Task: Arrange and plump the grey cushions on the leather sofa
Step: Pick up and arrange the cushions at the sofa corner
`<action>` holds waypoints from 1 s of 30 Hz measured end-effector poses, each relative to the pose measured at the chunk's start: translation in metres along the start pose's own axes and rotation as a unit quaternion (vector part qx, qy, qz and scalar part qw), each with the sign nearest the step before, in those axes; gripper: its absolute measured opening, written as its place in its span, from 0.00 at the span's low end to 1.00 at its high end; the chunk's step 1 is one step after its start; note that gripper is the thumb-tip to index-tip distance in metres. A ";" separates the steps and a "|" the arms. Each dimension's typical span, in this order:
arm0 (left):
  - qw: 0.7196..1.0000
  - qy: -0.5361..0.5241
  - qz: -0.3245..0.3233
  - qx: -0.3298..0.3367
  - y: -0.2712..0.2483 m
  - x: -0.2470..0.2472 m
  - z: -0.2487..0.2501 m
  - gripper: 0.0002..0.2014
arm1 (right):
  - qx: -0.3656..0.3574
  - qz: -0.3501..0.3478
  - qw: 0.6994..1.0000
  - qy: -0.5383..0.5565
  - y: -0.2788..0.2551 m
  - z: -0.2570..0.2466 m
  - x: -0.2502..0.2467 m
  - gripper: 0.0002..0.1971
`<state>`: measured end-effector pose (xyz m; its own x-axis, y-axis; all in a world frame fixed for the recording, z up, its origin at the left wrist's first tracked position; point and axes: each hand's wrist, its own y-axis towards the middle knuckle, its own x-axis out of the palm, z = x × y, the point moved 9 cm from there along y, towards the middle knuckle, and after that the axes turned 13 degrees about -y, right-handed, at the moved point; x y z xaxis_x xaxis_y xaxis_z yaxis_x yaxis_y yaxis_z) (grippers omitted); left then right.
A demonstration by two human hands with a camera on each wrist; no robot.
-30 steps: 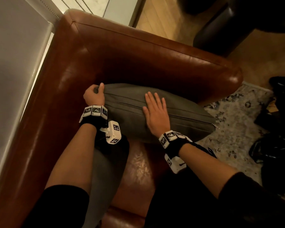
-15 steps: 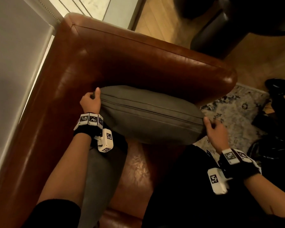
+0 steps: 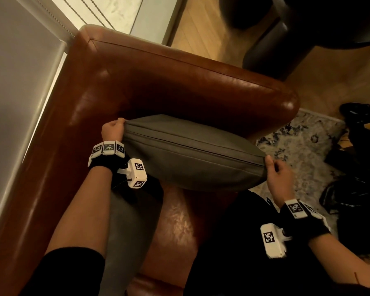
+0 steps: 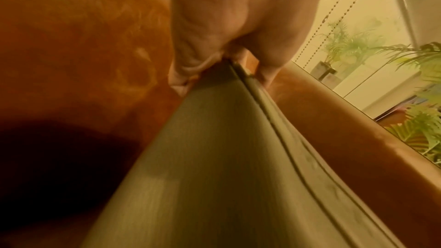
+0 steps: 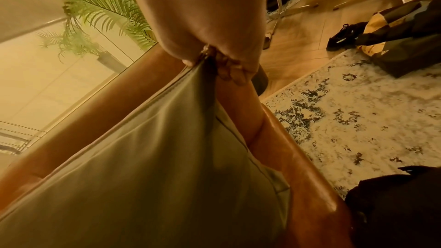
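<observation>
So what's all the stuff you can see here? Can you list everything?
sofa: one, brown leather, in the corner by the window
cushion: one, grey, held up against the sofa arm by its two ends
second cushion: one, grey, lying on the seat below the left arm
rug: one, pale with dark speckles, on the floor beside the sofa
plants: a few, green, behind the glass
dark things: a pile, black and yellow, on the floor at the right; cannot tell what they are
left hand: grips the cushion's left end
right hand: pinches the cushion's right end
</observation>
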<state>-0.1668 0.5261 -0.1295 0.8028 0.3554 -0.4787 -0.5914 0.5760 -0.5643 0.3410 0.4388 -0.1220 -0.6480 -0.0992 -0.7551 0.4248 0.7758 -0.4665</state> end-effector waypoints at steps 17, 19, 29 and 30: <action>0.967 0.162 0.151 0.123 -0.014 0.002 0.048 0.19 | 0.060 -0.039 0.996 0.055 -0.007 0.004 0.007 0.19; 0.924 0.206 0.124 0.296 -0.059 0.041 0.085 0.18 | 0.066 -0.037 0.996 0.047 -0.007 0.010 0.009 0.20; 0.687 0.446 -0.296 0.492 -0.217 0.233 -0.020 0.23 | 0.073 -0.021 0.996 0.035 -0.001 0.019 0.009 0.21; 0.692 0.455 -0.270 0.491 -0.193 0.215 -0.021 0.22 | 0.069 -0.022 0.997 0.025 -0.001 0.020 0.009 0.21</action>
<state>0.1182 0.4761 -0.1378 0.2426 -0.4597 -0.8543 0.4720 0.8253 -0.3101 0.3472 0.4247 -0.1369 -0.6975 -0.0971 -0.7100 0.4761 0.6777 -0.5604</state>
